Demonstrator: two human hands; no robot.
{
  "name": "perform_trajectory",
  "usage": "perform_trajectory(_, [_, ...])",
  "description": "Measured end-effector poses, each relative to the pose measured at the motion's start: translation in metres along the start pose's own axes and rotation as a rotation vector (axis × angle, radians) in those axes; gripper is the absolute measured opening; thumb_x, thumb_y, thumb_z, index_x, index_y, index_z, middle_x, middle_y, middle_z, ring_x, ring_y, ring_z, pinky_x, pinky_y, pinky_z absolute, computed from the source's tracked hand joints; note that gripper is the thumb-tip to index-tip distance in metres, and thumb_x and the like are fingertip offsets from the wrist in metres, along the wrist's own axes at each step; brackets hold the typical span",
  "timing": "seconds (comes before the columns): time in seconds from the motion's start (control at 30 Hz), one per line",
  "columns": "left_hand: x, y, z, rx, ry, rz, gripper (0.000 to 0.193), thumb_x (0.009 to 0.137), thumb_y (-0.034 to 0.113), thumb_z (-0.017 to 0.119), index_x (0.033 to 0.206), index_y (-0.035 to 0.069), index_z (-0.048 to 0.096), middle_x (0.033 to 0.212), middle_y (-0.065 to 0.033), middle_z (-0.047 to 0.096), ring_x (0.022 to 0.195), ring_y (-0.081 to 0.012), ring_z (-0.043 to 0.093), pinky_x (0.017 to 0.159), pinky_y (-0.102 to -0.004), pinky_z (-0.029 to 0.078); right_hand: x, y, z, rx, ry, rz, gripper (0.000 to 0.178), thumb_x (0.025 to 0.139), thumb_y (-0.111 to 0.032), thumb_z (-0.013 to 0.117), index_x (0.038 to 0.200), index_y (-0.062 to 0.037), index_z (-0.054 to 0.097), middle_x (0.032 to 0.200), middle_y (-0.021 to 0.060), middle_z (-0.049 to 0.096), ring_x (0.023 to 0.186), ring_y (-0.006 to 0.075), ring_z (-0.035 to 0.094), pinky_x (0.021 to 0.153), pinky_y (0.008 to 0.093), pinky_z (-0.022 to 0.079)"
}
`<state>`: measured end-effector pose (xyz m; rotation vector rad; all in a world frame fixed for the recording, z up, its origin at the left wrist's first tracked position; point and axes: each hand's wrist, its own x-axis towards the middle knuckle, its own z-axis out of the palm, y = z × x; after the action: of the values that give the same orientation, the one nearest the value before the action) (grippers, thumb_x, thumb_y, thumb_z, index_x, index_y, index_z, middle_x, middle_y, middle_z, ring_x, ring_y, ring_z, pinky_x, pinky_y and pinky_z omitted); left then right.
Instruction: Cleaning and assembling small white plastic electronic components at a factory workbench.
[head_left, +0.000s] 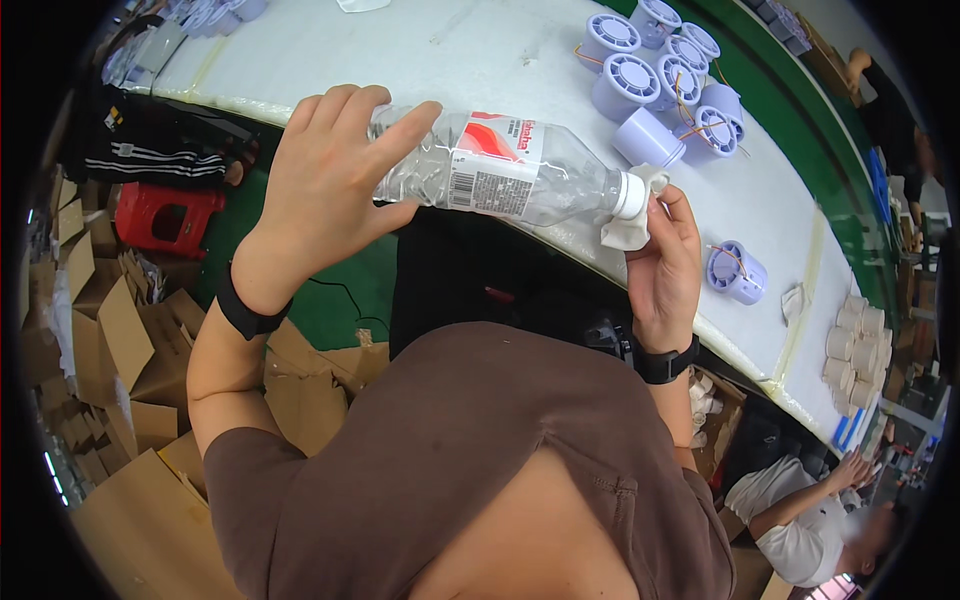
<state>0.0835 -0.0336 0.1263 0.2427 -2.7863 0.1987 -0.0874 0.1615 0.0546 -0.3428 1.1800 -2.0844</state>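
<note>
Left hand [325, 185] tilts clear bottle [500, 170] — right hand [662, 262] presses white cloth [630, 232] at cap

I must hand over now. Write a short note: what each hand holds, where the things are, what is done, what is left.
Left hand: grips the base end of the clear plastic bottle, held sideways above the table edge.
Right hand: presses a white cloth against the bottle's white cap.
Lilac round housings lie grouped on the white table; one lies apart near the right hand.
Done: cloth at the cap.
Left: cannot tell whether the cloth is wet; the housings lie untouched.
</note>
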Motion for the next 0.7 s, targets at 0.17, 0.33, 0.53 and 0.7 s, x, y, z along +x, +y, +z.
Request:
perform_trajectory(0.17, [0.007, 0.000, -0.008, 0.053, 0.012, 0.044, 0.061, 0.049, 0.017, 0.069, 0.107, 0.016, 0.048, 0.093, -0.0101, 0.047, 0.089, -0.0245, 0.044, 0.074, -0.0342, 0.034, 0.003, 0.007, -0.009, 0.083, -0.043, 0.032, 0.012, 0.082, -0.009, 0.045, 0.094, -0.0053, 0.046, 0.094, 0.0065, 0.054, 0.084, 0.0153, 0.053, 0.074, 0.0284, 0.044])
perform_trajectory(0.33, [0.014, -0.001, -0.015, 0.098, 0.014, 0.109, 0.062, 0.050, 0.016, 0.069, 0.108, 0.014, 0.049, 0.096, -0.0110, 0.046, 0.091, -0.0258, 0.044, 0.077, -0.0359, 0.034, 0.001, 0.007, -0.006, 0.189, -0.023, 0.062, 0.003, 0.081, -0.005, 0.047, 0.083, -0.0062, 0.046, 0.086, 0.0047, 0.052, 0.081, 0.0133, 0.051, 0.074, 0.0274, 0.042])
perform_trajectory(0.53, [0.020, 0.002, -0.021, 0.140, -0.014, 0.143, 0.062, 0.051, 0.016, 0.069, 0.110, 0.014, 0.048, 0.094, -0.0111, 0.046, 0.091, -0.0260, 0.043, 0.077, -0.0367, 0.033, 0.001, 0.010, -0.014, 0.272, -0.045, 0.077, 0.003, 0.082, -0.006, 0.046, 0.084, -0.0065, 0.046, 0.090, 0.0053, 0.053, 0.084, 0.0149, 0.051, 0.075, 0.0291, 0.042])
perform_trajectory(0.7, [0.021, 0.003, -0.016, 0.113, -0.010, 0.159, 0.061, 0.052, 0.017, 0.067, 0.109, 0.014, 0.047, 0.090, -0.0091, 0.044, 0.086, -0.0238, 0.043, 0.075, -0.0347, 0.032, 0.001, 0.011, -0.022, 0.273, -0.093, 0.052, 0.007, 0.082, -0.009, 0.045, 0.088, -0.0051, 0.045, 0.096, 0.0073, 0.053, 0.090, 0.0175, 0.050, 0.077, 0.0318, 0.041])
